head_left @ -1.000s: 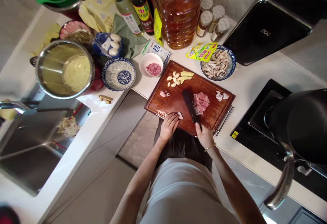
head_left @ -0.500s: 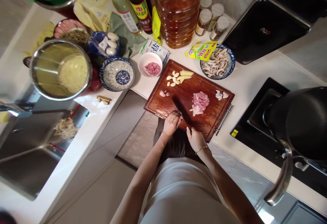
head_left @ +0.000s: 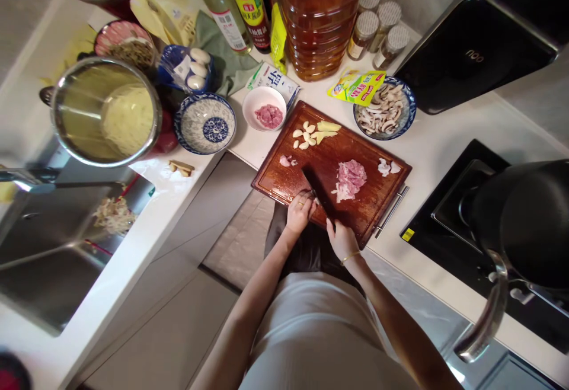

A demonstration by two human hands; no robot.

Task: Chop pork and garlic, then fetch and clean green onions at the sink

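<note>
My right hand (head_left: 342, 239) is wrapped round the handle of a kitchen knife (head_left: 318, 191), whose dark blade points up and left over the wooden cutting board (head_left: 306, 180). Close against the blade's left side, near the board's front edge, my left hand (head_left: 300, 210) has its fingers curled down and drawn together. Whatever lies under those fingertips is hidden. Sliced pink meat (head_left: 351, 180) is heaped right of the knife, with whitish scraps (head_left: 388, 167) farther right. Small pale-pink bits (head_left: 287, 160) lie above my left hand. Garlic cloves (head_left: 306, 135) and ginger pieces (head_left: 327, 130) rest at the board's far side.
Behind the board stand a white bowl of meat (head_left: 265, 109), a bowl of sliced mushrooms (head_left: 386, 116) and a big oil jug (head_left: 316, 28). A black pan (head_left: 524, 218) sits on the stove at right. At left are a steel pot (head_left: 106, 111) and the sink (head_left: 35, 259).
The view has shifted slightly. Both hands keep nearly the same place on the board, and the knife blade's tilt differs a little. The food on the board looks unchanged.
</note>
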